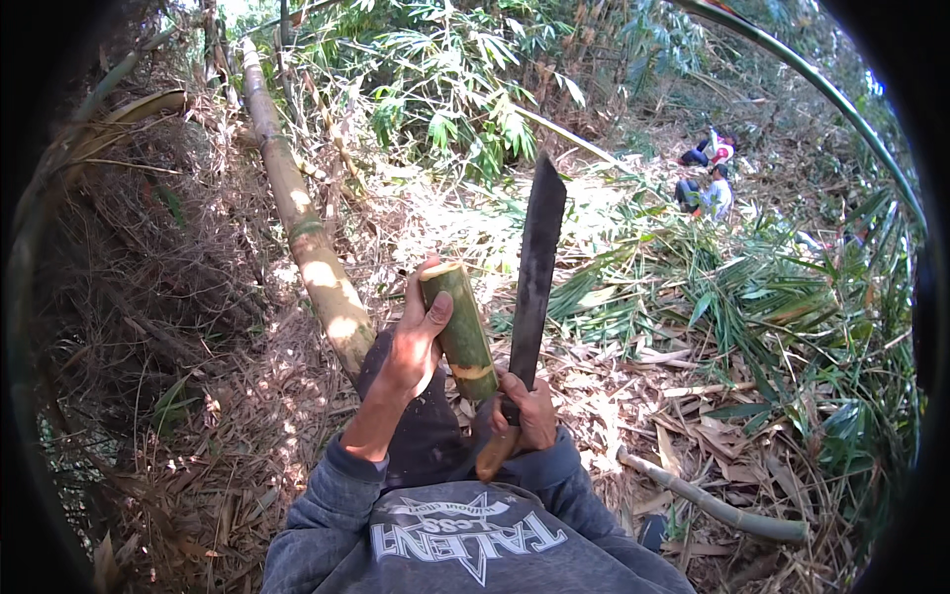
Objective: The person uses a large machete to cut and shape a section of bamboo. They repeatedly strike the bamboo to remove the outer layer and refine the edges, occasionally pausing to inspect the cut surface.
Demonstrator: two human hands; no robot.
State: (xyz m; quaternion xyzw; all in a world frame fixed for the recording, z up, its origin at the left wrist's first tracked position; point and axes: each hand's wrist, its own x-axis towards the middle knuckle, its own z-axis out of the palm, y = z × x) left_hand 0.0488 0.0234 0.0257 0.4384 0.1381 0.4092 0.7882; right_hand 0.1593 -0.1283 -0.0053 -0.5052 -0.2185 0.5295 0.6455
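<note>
A short green bamboo section (pixel 463 332) is gripped in my left hand (pixel 419 332), tilted, with its pale cut end up and a light ring near its lower end. My right hand (pixel 529 411) is closed round a machete (pixel 540 267) where the handle meets the blade. The dark, broad blade points upward, and the wooden handle (pixel 495 453) sticks out below my fist toward my lap. The lower end of the bamboo section lies close beside my right thumb; whether they touch I cannot tell.
A long, thick bamboo pole (pixel 302 213) slants from the far left down to my leg. At the lower right lies a bamboo piece (pixel 717 500). Cut green leaves (pixel 683 272) cover the ground to the right, dry leaves nearer. Two people (pixel 711 188) sit farther back.
</note>
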